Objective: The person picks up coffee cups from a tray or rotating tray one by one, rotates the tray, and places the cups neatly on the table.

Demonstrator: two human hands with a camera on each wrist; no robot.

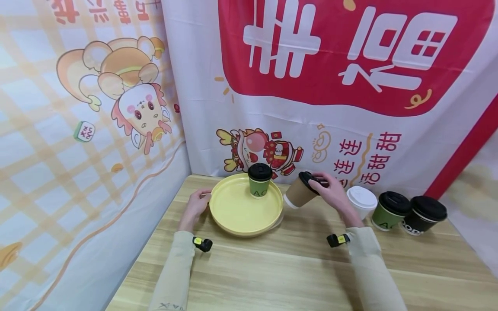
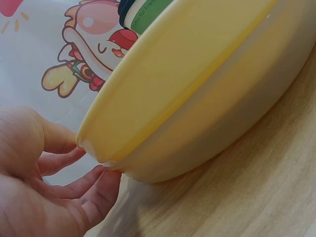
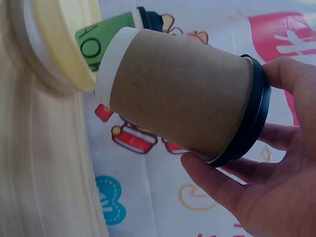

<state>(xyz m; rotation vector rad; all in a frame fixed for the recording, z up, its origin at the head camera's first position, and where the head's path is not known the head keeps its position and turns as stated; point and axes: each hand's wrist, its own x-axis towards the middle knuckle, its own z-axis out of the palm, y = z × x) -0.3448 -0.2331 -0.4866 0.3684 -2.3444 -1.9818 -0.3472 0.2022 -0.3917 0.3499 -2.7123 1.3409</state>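
Observation:
A round yellow tray sits on a paler round base of similar shape. My left hand pinches the tray's left edge between thumb and fingers, as the left wrist view shows. Toward the back right of the tray stands a green paper coffee cup with a black lid. Just off the tray's right side, my right hand holds a brown paper coffee cup by its black lid. That cup is tilted, its white bottom end pointing toward the tray.
On the right of the wooden table stand a white-lidded cup, a green cup and a black cup, side by side. A printed cloth hangs close behind the table, and another covered wall rises at the left.

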